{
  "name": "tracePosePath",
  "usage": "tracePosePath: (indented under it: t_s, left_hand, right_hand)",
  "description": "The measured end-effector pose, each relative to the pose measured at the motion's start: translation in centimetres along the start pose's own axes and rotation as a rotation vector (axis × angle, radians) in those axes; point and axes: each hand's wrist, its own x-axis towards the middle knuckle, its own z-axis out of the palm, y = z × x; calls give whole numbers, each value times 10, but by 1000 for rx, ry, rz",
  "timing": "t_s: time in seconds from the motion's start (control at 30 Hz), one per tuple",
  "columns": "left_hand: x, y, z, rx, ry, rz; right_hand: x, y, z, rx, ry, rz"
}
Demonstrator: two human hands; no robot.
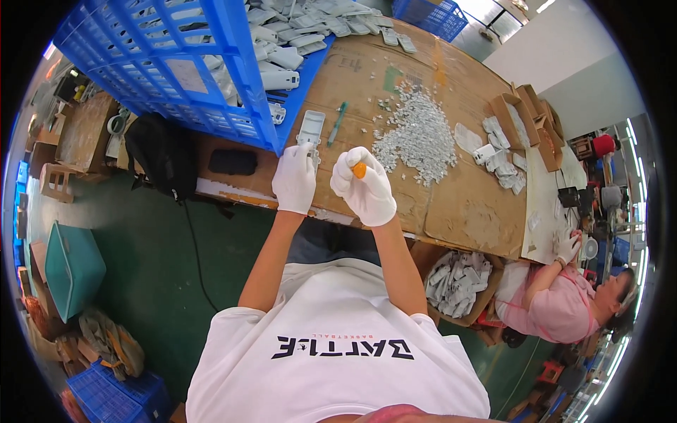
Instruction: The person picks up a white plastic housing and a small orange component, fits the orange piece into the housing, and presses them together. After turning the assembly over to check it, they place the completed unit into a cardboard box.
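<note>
White casing (311,125) hides partly under pinching left hand (294,182); right hand (368,189) clasps mostly covered orange object (360,170).

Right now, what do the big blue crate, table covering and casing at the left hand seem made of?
Big blue crate: probably plastic, semi-glossy, moulded lattice.
Table covering: likely cardboard, matte brown, scuffed patches.
White casing at the left hand: perhaps plastic, smooth-looking, rounded corners.

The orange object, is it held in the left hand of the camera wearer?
No, the orange object is held in the right gloved hand, while the left gloved hand touches a white plastic casing.
</note>
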Motion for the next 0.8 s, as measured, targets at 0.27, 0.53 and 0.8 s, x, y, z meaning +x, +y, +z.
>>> tracePosePath:
  t_s: [0.27, 0.53, 0.8]
  left_hand:
    - [12, 3, 6, 231, 110, 156]
    - [8, 7, -11, 62, 214, 270]
    - [6, 62, -81, -661, -314, -77]
  right_hand:
    - [-3, 1, -1, -64, 63, 12]
    - [0, 2, -2, -388, 161, -113]
    - [-5, 2, -4, -908, 319, -200]
